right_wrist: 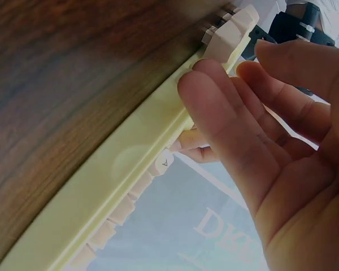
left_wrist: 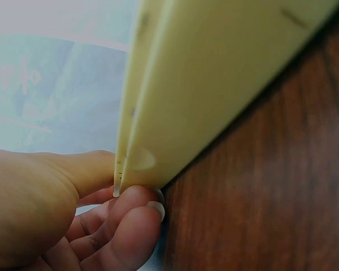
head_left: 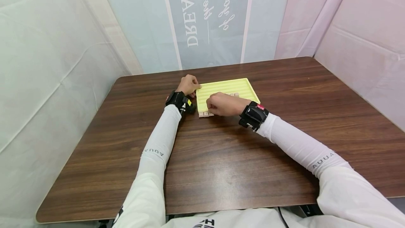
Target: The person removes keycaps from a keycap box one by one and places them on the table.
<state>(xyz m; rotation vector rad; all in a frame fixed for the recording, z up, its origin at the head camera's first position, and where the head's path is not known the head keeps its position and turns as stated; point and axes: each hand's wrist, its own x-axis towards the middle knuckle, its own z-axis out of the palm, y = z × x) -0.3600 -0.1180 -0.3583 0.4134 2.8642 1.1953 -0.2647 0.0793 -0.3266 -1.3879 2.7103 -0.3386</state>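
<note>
A shallow yellow ridged tray (head_left: 228,86) sits on the table. My left hand (head_left: 188,85) pinches its left side, with the thumb on the rim (left_wrist: 120,164) and curled fingers (left_wrist: 137,228) against the outer wall. My right hand (head_left: 225,104) is over the near edge, its fingers bent. In the right wrist view its fingertips (right_wrist: 196,84) come up to the tray's near wall (right_wrist: 130,164). Small cream keycap-like blocks (head_left: 204,114) line the near left edge, beside those fingertips. Whether the right hand pinches one of them is hidden.
Another row of cream blocks (head_left: 235,94) shows inside the tray behind the right hand; one block (right_wrist: 165,162) bears a dark letter. The brown wooden table (head_left: 209,171) stretches around the tray. A printed curtain (head_left: 215,45) hangs behind it, with pale cloth at both sides.
</note>
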